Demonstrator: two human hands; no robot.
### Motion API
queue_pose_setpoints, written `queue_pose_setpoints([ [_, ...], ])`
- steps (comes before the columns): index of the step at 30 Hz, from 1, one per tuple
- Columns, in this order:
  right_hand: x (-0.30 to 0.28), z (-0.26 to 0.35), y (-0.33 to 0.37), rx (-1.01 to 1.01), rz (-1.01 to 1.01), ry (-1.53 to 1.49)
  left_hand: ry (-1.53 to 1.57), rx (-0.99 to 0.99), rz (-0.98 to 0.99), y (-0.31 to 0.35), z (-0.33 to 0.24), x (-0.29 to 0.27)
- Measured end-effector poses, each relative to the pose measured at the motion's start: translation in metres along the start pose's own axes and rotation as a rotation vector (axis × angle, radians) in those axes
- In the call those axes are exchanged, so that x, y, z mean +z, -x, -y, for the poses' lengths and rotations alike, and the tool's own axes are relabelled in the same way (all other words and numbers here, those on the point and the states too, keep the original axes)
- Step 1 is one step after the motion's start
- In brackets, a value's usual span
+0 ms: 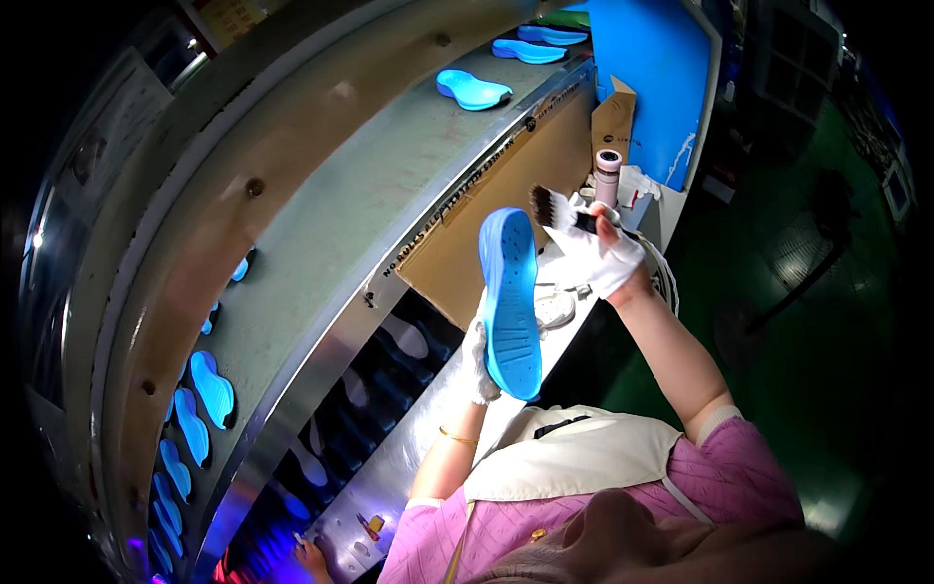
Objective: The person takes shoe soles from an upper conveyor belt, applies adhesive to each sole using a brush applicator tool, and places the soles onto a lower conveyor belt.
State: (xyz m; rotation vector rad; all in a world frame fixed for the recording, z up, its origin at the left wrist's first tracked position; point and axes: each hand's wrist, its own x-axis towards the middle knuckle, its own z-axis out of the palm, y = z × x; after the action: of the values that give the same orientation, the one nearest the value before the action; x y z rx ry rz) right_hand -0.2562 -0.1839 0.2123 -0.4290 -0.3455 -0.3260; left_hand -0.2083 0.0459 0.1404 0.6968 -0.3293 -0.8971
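A blue shoe sole [511,302] stands nearly upright in front of me, its hollowed, ribbed face turned toward me. My left hand [475,365], in a white glove, is closed on the sole's lower left edge; part of the fingers is hidden behind it. To the upper right, my right hand [615,261], also in a white glove, grips a flat brush [556,209] with dark bristles. The bristles point left, a little apart from the sole's top end. Behind the sole, on the narrow metal ledge, lies a whitish, sole-shaped piece [555,310].
A conveyor belt [321,214] curves past on the left, carrying several blue soles [474,91]. Beyond my right hand stand a pink bottle [607,175], a cardboard box [613,122] and a blue panel [652,88]. Another person's hand [311,558] shows at the lower left.
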Motion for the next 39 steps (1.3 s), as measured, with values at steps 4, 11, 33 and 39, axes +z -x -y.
queue_pose_setpoints([
  [4, -0.011, 0.005, 0.011, -0.082, -0.028, 0.079, 0.092, 0.125, 0.197, -0.051, -0.076, 0.041],
  [11, -0.007, -0.019, 0.02, -0.008, -0.058, 0.122, 0.273, 0.268, -0.187, -0.132, -0.172, 0.029],
  [33, -0.021, -0.04, 0.031, 0.328, -0.141, 0.381, -1.731, 0.795, -1.01, 0.072, -0.226, -0.035],
  [39, -0.025, -0.04, 0.028, 0.231, -0.016, 0.616, -1.504, 0.884, -0.966, 0.096, -0.226, -0.023],
])
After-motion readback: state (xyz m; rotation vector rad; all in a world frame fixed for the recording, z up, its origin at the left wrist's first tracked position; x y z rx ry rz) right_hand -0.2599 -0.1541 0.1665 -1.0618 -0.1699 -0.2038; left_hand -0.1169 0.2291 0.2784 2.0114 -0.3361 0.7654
